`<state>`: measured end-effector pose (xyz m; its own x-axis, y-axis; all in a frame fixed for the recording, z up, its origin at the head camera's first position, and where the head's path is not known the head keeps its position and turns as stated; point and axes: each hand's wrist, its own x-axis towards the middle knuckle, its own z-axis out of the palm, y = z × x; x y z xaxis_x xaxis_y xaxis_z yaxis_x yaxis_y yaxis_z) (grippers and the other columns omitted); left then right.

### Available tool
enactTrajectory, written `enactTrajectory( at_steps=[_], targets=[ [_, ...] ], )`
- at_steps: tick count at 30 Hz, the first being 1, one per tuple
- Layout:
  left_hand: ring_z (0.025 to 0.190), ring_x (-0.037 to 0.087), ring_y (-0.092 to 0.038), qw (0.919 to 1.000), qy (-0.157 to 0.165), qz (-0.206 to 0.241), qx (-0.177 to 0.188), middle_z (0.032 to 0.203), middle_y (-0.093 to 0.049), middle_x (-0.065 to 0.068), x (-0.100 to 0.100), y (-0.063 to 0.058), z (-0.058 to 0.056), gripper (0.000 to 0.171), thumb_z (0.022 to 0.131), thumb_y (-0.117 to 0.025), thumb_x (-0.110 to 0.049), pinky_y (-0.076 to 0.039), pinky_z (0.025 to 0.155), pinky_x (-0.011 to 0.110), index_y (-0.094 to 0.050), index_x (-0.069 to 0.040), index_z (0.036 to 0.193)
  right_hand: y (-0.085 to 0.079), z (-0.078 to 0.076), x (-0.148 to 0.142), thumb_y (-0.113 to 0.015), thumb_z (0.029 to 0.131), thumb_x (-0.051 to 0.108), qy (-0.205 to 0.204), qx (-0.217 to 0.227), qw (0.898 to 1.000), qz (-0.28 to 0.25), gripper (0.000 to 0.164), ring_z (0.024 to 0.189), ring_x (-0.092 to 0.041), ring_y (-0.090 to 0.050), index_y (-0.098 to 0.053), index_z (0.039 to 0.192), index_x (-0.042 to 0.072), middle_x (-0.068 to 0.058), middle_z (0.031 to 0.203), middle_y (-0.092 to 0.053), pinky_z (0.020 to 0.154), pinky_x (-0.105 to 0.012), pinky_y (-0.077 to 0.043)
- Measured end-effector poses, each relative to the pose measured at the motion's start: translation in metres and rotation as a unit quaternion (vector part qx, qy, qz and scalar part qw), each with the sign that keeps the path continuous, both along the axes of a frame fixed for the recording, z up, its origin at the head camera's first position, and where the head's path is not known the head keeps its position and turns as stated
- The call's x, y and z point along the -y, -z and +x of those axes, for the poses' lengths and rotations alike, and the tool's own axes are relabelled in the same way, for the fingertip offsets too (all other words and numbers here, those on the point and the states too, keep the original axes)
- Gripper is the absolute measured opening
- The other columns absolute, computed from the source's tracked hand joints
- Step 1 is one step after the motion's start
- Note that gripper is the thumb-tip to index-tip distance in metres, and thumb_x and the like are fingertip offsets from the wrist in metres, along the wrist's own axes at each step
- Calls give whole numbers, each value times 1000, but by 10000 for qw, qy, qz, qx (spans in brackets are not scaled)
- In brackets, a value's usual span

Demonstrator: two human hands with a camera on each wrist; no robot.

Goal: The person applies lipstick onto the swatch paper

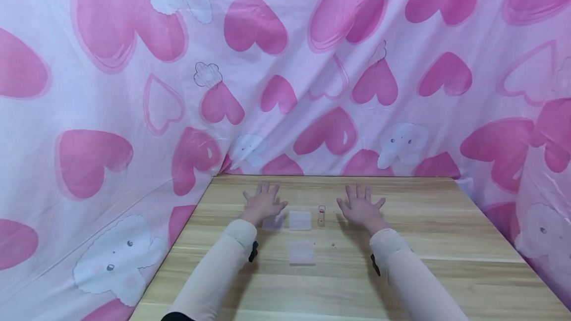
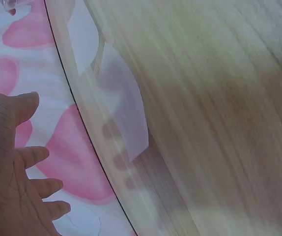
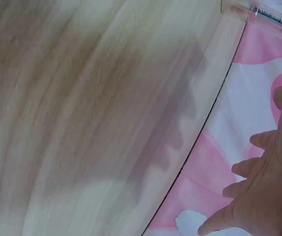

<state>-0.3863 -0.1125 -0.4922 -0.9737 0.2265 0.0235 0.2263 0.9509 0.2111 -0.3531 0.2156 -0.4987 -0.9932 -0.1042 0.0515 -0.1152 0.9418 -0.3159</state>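
Observation:
My left hand, fingers spread, is held out over the table's far half, empty. Its wrist side overlaps a pale square sheet in the head view. To its right lies a whiter square, and nearer me a third pale square. A small clear tube stands beside the white square, between the hands. My right hand is stretched out right of the tube, fingers spread and holding nothing. The right wrist view shows the transparent tube with dark lettering at its top corner.
Tiny red bits lie on the wood-grain table right of the nearest square. A pink heart-patterned cloth hangs behind the table's far edge and along both sides. Dark bands circle both wrists.

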Motion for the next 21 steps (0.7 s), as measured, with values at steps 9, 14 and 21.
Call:
enactTrajectory(
  at_steps=[9,14,21],
  targets=[
    [147,40,-29,9973,502,351,-406,160,-34,15,-8,12,7,74,97,-49,-62,-17,108,77,-38,-18,156,7,10,7,-45,105,36,-985,-598,9914,-618,61,143,-51,-26,-35,153,2,-28,155,-35,104,-81,-17],
    [138,38,-44,9940,791,557,-515,152,-46,15,-14,14,19,71,99,-49,-59,-31,109,69,-42,-14,154,10,18,17,-59,94,20,-2058,-648,9723,-896,59,132,-50,-42,-42,146,-2,-28,143,-49,102,-72,-36],
    [134,39,-47,9908,950,751,-608,150,-48,15,-27,15,23,69,99,-49,-58,-35,109,63,-44,-14,152,9,20,29,-66,93,20,-2082,-231,9708,-1166,60,130,-45,-47,-45,145,-2,-22,139,-55,108,-61,-38]
  ],
)
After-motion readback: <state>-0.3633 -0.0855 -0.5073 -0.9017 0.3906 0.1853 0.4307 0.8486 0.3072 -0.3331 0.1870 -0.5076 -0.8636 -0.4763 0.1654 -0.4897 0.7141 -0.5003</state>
